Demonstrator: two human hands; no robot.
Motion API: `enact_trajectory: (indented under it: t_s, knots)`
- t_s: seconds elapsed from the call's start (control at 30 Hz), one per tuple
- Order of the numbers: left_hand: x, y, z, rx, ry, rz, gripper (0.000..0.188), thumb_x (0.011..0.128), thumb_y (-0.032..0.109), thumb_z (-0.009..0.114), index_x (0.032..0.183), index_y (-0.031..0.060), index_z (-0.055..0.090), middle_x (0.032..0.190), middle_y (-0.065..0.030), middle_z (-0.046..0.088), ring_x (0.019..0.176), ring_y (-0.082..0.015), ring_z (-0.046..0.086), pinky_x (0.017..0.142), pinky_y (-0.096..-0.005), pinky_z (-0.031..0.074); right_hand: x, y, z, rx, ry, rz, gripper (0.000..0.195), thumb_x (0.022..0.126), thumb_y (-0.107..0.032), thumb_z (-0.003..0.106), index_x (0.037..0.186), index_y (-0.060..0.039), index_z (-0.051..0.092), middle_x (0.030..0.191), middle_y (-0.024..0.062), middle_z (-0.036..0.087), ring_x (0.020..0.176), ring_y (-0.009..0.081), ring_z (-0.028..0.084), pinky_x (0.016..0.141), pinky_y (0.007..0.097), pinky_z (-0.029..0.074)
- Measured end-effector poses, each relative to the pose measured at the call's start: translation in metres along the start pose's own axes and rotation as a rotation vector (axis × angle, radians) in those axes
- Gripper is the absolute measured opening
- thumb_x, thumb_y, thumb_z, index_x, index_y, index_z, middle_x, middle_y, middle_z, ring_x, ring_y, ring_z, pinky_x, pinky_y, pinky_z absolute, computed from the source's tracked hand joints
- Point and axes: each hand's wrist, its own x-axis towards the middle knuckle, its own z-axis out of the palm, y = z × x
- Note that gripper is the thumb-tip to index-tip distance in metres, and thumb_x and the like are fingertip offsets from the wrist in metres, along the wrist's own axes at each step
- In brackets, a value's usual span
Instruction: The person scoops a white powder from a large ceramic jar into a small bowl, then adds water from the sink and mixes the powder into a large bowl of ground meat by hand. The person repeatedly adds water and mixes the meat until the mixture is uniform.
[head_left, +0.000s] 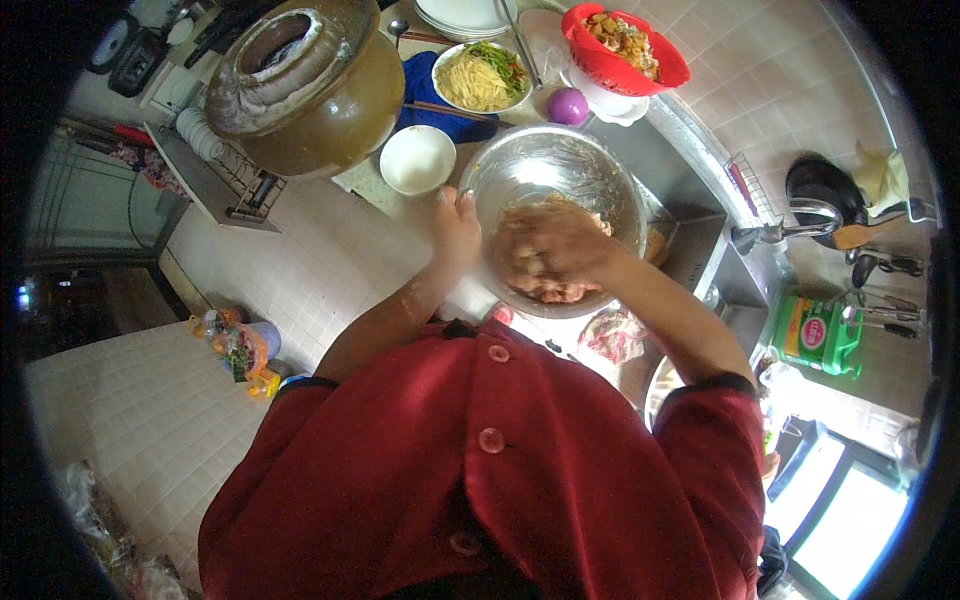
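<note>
A large stainless steel mixing bowl (626, 176) stands in front of me, with ground meat (559, 291) in its lower part and smears on its inner wall. My left hand (456, 229) grips the bowl's left rim, thumb and fingers upward. Inside the bowl my right hand (559, 240) is sunk in the meat, blurred by motion; its fingers are partly hidden, so their grip is unclear. An empty white bowl (418, 160) sits just beyond my left hand. Behind the steel bowl are a purple onion (568, 106) and a plate of shredded potato (474, 81) and green peppers (501, 64).
A big glazed earthenware jar (322, 112) stands at the upper left. A red plastic basket (666, 71) of food rests on a white bowl at the upper right. To the right lie a metal sink (690, 187), a faucet (814, 217) and a green detergent jug (817, 335).
</note>
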Motion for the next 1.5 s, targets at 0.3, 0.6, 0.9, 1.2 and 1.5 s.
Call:
enact_trajectory:
  t_s: [0.3,0.6,0.9,1.2,1.5]
  knots:
    - [0.002,0.003,-0.005,0.037,-0.1,-0.061,0.023,0.096,0.019,0.043,0.099,-0.0034,0.048,0.085,-0.026,0.056,0.084,-0.0431,0.055,0.077,-0.0494,0.041,-0.082,0.019,0.008,0.1,0.056,0.17,0.083,0.06,-0.018,0.083,0.134,-0.0338,0.047,0.148,0.0211,0.024,0.137,0.0448,0.026,0.103,0.0476,0.042]
    - [0.002,0.004,-0.009,0.083,-0.076,-0.008,0.021,0.097,0.017,0.043,0.094,-0.0035,0.047,0.084,-0.0205,0.054,0.078,-0.0315,0.053,0.073,-0.0449,0.041,0.014,0.022,0.048,-0.192,0.268,0.32,0.055,0.073,-0.012,0.063,0.125,-0.0233,0.053,0.121,0.0234,0.05,0.09,0.0394,0.064,0.064,0.041,0.057]
    - [0.001,-0.01,-0.011,0.166,0.025,0.065,0.027,0.095,0.017,0.044,0.108,-0.0057,0.05,0.097,-0.0298,0.057,0.091,-0.0443,0.057,0.079,-0.0507,0.042,-0.03,0.08,0.014,0.55,0.799,0.694,0.045,0.071,0.002,0.063,0.116,0.0011,0.057,0.091,0.0132,0.069,0.079,0.0204,0.065,0.078,0.0316,0.053]
    - [0.002,0.005,-0.011,0.084,-0.185,-0.094,0.021,0.095,0.016,0.043,0.101,-0.004,0.048,0.091,-0.0283,0.056,0.086,-0.0423,0.056,0.074,-0.0488,0.042,-0.056,0.013,-0.007,0.062,0.098,0.274,0.079,0.072,-0.012,0.071,0.143,-0.0177,0.037,0.146,0.0198,0.032,0.136,0.0376,0.029,0.111,0.0457,0.032]
    - [0.0,0.006,-0.007,0.01,-0.05,-0.053,0.015,0.096,0.011,0.043,0.094,-0.0035,0.048,0.08,-0.0202,0.052,0.075,-0.0329,0.054,0.07,-0.0452,0.041,0.027,-0.001,0.057,-0.237,0.131,0.28,0.043,0.079,-0.015,0.059,0.12,-0.0297,0.059,0.108,0.0111,0.05,0.097,0.0357,0.06,0.068,0.0393,0.058]
